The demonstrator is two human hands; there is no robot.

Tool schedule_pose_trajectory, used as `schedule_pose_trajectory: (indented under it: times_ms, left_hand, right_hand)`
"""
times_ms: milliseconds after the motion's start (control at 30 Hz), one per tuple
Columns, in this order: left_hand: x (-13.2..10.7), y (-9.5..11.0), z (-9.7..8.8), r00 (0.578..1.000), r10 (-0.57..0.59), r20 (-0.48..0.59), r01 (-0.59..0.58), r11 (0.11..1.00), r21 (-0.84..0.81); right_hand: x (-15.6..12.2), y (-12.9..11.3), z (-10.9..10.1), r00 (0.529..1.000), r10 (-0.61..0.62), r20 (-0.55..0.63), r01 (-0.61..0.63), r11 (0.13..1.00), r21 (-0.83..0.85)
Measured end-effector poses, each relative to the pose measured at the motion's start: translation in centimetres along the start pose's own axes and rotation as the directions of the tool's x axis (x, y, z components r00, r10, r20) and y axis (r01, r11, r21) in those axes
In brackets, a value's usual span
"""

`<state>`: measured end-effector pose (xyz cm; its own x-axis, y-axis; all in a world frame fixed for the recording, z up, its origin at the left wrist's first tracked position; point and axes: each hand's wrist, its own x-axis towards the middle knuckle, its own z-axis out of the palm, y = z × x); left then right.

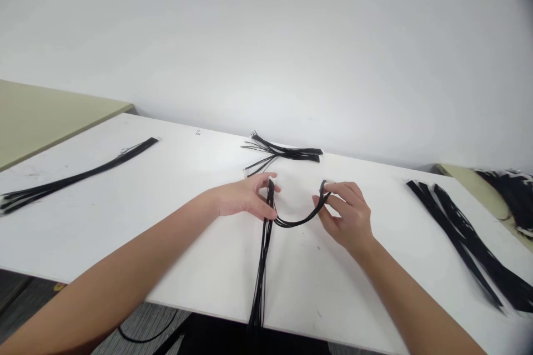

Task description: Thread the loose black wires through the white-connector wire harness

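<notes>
From where I stand, a flat white table is the work surface, and a person's two bare hands are above its middle. The item in hand is a black harness of many thin wires, located over the middle of the table. The left hand is curved into a C, its thumb against the wires and its fingers at a small white plastic connector. The right hand pinches a raised group of the same wires between thumb and fingers. That group sags in a U between the two hands. The remaining wires run from the left hand down to the table's near edge. There may be a pale tip at the right fingertips; it is too small to confirm.

Further stock noted. A fanned bundle of black wires lies by the table's far edge, its loose ends spread leftward. A long, slim black wire bundle lies at an angle on the table's left part. Thick black wire bundles lie slanted on its right part. A beige flat surface adjoins the table at the left; a second beige surface adjoins it at the right, carrying a dark pile of wires. A plain pale wall stands behind the table.
</notes>
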<state>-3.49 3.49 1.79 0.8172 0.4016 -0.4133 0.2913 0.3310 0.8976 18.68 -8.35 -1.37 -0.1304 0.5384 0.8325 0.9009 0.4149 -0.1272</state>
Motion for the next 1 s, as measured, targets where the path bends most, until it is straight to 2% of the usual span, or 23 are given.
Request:
schedule_pose_trajectory:
  times_ms: [267,433,567,667,800,900,1000]
  left_hand:
    - [0.1,-0.1,-0.1,0.998,0.041,0.057,-0.045,0.996,0.081]
    - [-0.1,0.0,-0.5,0.986,-0.029,0.166,0.013,0.995,0.101]
    - [-0.1,0.0,-0.5,0.962,-0.075,0.264,0.076,0.997,0.005]
    - [-0.1,0.4,-0.4,0.968,-0.088,0.235,0.106,0.992,-0.063]
    - [-0.3,1.0,-0.4,0.971,-0.129,0.2,0.143,0.988,-0.056]
    - [-0.5,1.3,-0.4,0.967,-0.14,0.215,0.147,0.989,-0.017]
    - [-0.4,1.5,-0.1,0.972,-0.13,0.196,0.138,0.99,-0.027]
  right_hand:
    - [0.0,0.5,-0.2,0.985,0.165,-0.06,-0.167,0.985,-0.033]
    - [0.1,1.4,-0.8,0.941,0.321,-0.108,-0.329,0.942,-0.066]
    - [0.1,2.0,-1.1,0.905,0.408,-0.121,-0.42,0.903,-0.09]
    - [0.2,2.3,-1.3,0.886,0.446,-0.128,-0.459,0.881,-0.11]
    - [0.3,2.6,-1.7,0.862,0.486,-0.143,-0.505,0.85,-0.15]
    - [0.3,2.9,-2.0,0.819,0.557,-0.141,-0.574,0.793,-0.204]
    - [0.2,3.1,-2.2,0.778,0.621,-0.1,-0.627,0.757,-0.182]
